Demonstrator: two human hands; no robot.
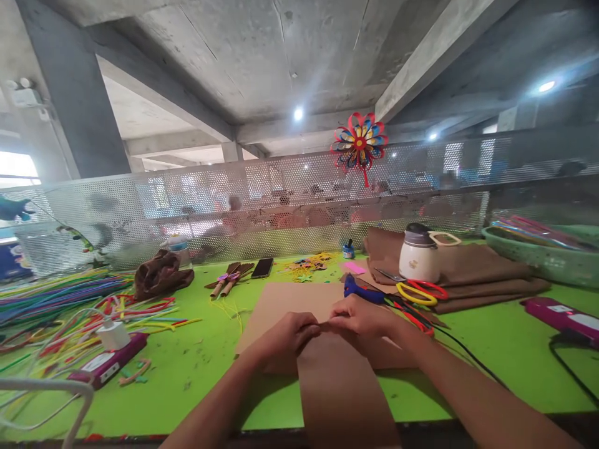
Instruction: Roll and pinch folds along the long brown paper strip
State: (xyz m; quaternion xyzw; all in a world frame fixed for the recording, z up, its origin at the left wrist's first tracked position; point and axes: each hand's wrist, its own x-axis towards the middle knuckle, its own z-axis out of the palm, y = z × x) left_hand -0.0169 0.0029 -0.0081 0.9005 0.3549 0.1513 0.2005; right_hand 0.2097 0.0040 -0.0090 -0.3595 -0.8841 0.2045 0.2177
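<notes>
A long brown strip [344, 386], cloth or paper, hangs toward me over the table's front edge. My left hand [292, 333] pinches one corner of its far end. At the other corner, the fingers of my right hand [353, 318] are closed on the same end, which looks folded or rolled. Beneath both hands lies a flat tan cardboard sheet [276, 305]. A blue glue gun [362, 290] rests just beyond my right hand. Red-handled scissors [416, 318] and yellow-handled scissors [416, 294] lie to its right.
Folded brown fabric [486, 274] and a white flask [420, 252] stand back right, beside a green basket [543, 255]. Purple power strips [112, 362] sit at both sides. Colourful pipe cleaners [60, 299] spread left. A phone [262, 268] and finished brown pieces [229, 279] lie behind.
</notes>
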